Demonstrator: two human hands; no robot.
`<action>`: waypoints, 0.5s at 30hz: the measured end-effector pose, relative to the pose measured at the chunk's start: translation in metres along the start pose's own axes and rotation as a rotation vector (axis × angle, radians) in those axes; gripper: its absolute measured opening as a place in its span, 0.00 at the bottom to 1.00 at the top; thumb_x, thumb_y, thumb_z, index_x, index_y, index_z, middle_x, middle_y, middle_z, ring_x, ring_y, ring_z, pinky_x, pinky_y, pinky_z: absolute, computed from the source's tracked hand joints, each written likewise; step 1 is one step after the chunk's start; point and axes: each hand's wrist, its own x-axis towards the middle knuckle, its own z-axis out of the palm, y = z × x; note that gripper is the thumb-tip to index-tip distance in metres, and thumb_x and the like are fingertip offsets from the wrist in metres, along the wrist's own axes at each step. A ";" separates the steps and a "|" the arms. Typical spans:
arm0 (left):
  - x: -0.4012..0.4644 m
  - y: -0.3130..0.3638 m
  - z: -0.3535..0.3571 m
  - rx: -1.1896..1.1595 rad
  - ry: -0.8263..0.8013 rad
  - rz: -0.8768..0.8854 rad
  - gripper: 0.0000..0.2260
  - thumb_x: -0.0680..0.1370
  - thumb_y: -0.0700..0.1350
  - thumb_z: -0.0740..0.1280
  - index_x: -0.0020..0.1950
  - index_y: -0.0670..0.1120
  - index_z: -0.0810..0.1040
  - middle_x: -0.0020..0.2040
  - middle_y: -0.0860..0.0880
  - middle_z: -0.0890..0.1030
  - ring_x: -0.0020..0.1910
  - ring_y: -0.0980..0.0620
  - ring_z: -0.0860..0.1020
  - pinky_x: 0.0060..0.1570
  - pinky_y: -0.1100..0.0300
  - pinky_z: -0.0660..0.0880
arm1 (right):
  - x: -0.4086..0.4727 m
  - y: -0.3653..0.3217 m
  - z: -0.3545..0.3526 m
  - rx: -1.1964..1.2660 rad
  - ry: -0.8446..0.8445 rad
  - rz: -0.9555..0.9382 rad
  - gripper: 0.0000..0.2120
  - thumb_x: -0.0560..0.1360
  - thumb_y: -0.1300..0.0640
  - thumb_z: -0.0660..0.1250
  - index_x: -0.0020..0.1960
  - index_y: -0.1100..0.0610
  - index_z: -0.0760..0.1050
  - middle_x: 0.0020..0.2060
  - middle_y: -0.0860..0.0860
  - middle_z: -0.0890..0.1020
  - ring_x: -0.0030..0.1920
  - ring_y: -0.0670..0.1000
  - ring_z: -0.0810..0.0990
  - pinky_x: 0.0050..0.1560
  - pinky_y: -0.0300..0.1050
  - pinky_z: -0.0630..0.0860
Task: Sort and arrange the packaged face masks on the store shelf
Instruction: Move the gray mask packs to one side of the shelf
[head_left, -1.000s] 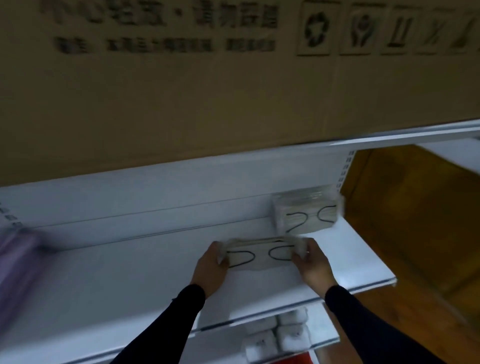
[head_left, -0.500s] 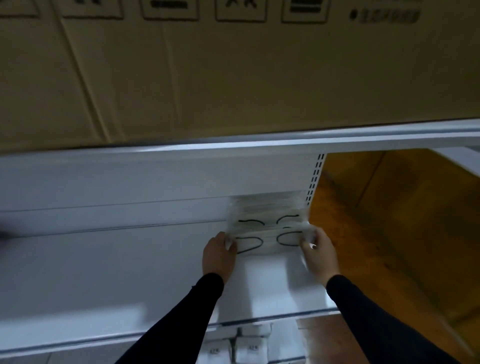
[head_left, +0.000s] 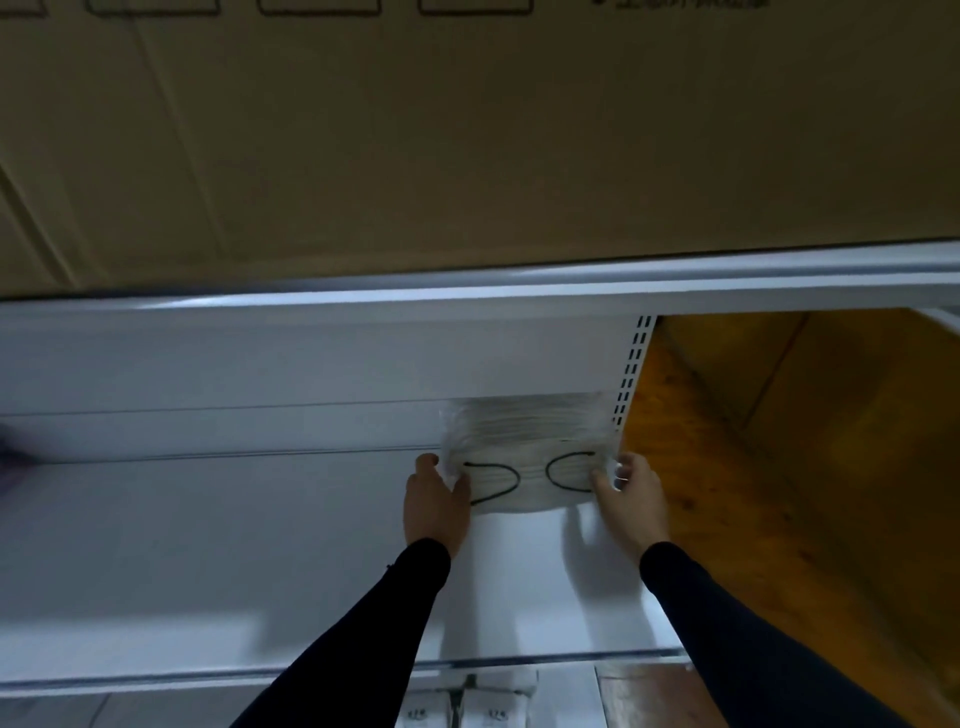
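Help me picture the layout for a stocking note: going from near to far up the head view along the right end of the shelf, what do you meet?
Small white packs on the lower shelf → shelf front edge → bare shelf board → mask pack held between both hands → shelf back panel → cardboard box above.

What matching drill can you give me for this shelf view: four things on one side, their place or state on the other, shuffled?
Things
1. mask pack
2. left hand
3. cardboard box
4. small white packs

Place or state
A. on the shelf level below, at the bottom edge of the view
B. standing on the top shelf, above the hands
C. at the right end of the white shelf, against the back panel
D. gripping the pack's left edge

Pairs: 1-C, 2-D, 3-B, 4-A. The right hand grips the pack's opposite edge.
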 end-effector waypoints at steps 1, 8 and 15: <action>0.000 0.001 0.000 0.013 -0.006 0.003 0.20 0.78 0.45 0.65 0.67 0.40 0.67 0.59 0.37 0.75 0.58 0.40 0.75 0.56 0.55 0.71 | 0.001 0.001 -0.001 -0.003 -0.007 -0.003 0.21 0.76 0.51 0.68 0.66 0.56 0.69 0.60 0.55 0.74 0.56 0.54 0.77 0.56 0.56 0.79; -0.003 0.000 -0.005 0.036 -0.040 0.017 0.21 0.77 0.48 0.64 0.67 0.42 0.68 0.59 0.37 0.77 0.56 0.40 0.77 0.57 0.51 0.75 | -0.002 0.003 -0.009 -0.014 -0.012 -0.032 0.23 0.75 0.49 0.68 0.67 0.55 0.69 0.60 0.56 0.74 0.57 0.52 0.75 0.58 0.53 0.78; -0.009 -0.005 -0.015 0.031 -0.056 0.025 0.24 0.78 0.50 0.64 0.72 0.43 0.65 0.65 0.39 0.72 0.62 0.42 0.74 0.61 0.54 0.71 | -0.019 -0.006 -0.016 0.012 0.064 -0.044 0.23 0.74 0.48 0.68 0.66 0.54 0.70 0.57 0.53 0.72 0.53 0.52 0.75 0.54 0.48 0.76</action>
